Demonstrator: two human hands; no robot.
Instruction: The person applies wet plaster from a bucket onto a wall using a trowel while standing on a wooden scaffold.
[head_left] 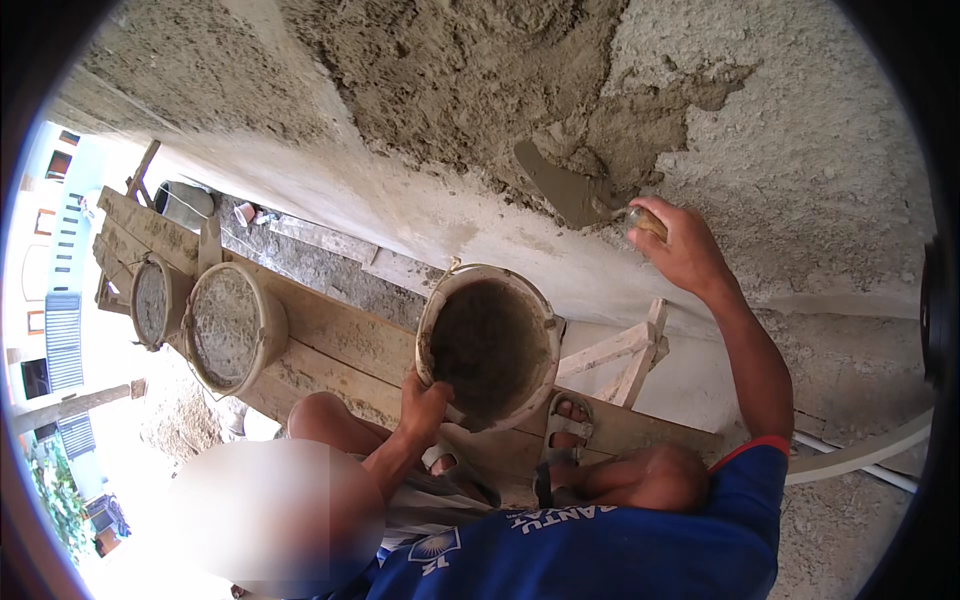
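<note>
My right hand (683, 248) is closed round the wooden handle of a trowel (565, 187), whose grey blade lies against the wall at the lower edge of the wet mortar (480, 85). With my left hand (423, 405) I grip the rim of a bucket (548, 385), fingers partly hidden by it. The bucket is tilted, its mouth facing up, and dark grey mortar coats its inside; how much it holds I cannot tell. Rough, paler plaster (780, 160) covers the wall to the right of the wet patch.
I am on a plank scaffold (330, 375), sandalled feet on the boards. Two more buckets, a large one (277, 325) and a smaller one (178, 290), stand to the left, filled with grey material. A wooden brace (630, 350) rises by the wall. The ground lies below the planks.
</note>
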